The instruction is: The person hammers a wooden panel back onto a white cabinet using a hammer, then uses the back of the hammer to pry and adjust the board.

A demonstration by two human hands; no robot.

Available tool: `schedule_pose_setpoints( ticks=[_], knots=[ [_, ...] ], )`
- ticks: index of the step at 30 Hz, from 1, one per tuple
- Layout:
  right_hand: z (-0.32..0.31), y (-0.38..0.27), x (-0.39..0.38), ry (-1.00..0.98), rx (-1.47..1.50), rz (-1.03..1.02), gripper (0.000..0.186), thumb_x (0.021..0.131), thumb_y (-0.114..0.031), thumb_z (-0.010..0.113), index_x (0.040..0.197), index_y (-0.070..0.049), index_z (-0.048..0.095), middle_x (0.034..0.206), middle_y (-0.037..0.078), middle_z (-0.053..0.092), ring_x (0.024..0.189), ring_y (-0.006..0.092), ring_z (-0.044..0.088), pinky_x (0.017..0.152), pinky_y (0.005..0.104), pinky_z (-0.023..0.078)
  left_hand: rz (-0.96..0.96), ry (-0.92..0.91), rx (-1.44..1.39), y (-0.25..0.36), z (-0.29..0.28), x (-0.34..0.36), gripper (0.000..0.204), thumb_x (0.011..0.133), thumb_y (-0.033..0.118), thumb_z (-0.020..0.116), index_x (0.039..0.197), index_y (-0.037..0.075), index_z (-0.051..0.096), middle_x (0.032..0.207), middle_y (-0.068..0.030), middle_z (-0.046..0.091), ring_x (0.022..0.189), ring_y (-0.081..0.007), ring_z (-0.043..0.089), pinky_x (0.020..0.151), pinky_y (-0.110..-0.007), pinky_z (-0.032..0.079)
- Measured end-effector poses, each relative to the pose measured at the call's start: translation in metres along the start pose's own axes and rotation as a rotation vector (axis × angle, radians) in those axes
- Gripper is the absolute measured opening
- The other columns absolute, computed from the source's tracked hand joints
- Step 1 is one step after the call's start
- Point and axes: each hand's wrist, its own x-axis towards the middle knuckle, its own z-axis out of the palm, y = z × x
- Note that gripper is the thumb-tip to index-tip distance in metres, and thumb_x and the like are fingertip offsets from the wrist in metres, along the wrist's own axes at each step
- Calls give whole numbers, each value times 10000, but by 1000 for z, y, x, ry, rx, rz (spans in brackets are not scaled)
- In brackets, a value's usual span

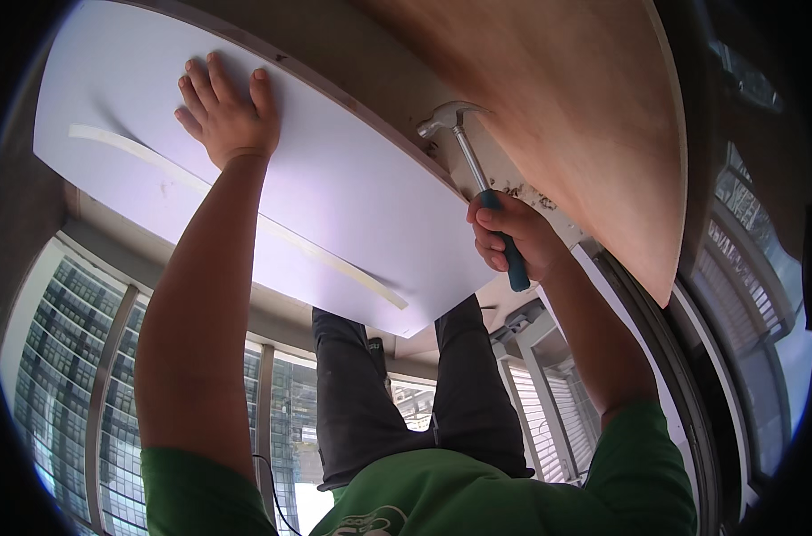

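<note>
My left hand (231,116) lies with fingers spread on a white board (352,188), near its far edge. My right hand (511,232) is closed around the teal grip of a claw hammer (462,143). The metal head hangs by the board's dark edge strip (294,71), at the right of the board; whether it touches anything I cannot tell. A long pale strip (325,258) runs lengthwise over the board, crossing behind my left forearm, with thin shadows beside it.
A large curved wooden panel (584,134) fills the upper right, with small dark bits (526,195) scattered near its lower edge. My legs in dark trousers show below the board. Glazed windows (66,357) curve along the lower left; a white louvred frame (558,402) stands at the right.
</note>
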Motion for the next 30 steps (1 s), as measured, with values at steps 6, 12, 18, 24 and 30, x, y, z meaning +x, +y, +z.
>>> schedule_pose_setpoints(
  ticks=[6, 12, 18, 24, 30],
  knots=[
    [-17, 12, -21, -85, 139, -20, 213, 995, -253, 637, 1043, -59, 566, 655, 6, 468, 501, 118, 473, 461, 260, 378, 13, -9, 14, 3, -4, 3, 783, 991, 670, 313, 1586, 166, 255, 1673, -121, 184, 1556, -306, 130, 1245, -549, 75],
    [-26, 22, -28, -152, 201, -14, 217, 1000, -249, 629, 1044, -44, 571, 642, 4, 445, 481, 108, 443, 426, 256, 351, 9, -1, 23, 2, -7, 4, 790, 983, 659, 358, 1587, 160, 255, 1669, -111, 201, 1555, -307, 134, 1242, -542, 83],
    [-30, 30, -36, -173, 226, -23, 219, 1001, -241, 623, 1042, -30, 575, 631, 4, 444, 467, 107, 440, 415, 252, 345, 11, -1, 22, 4, -10, 6, 794, 978, 660, 368, 1588, 165, 256, 1670, -107, 204, 1555, -308, 134, 1239, -543, 89],
    [-43, 43, -39, -178, 264, -35, 219, 1004, -233, 616, 1038, -19, 582, 627, 12, 458, 449, 111, 455, 409, 257, 363, 14, -2, 37, 2, -10, 7, 800, 974, 669, 360, 1592, 173, 253, 1670, -107, 205, 1556, -303, 136, 1239, -547, 91],
    [-56, 54, -44, -200, 291, -44, 263, 1031, -287, 578, 999, -26, 592, 607, 5, 448, 441, 110, 451, 406, 250, 354, 7, -10, 52, 1, -11, 8, 807, 971, 681, 350, 1594, 177, 254, 1674, -102, 196, 1554, -297, 141, 1240, -546, 101]
  ],
)
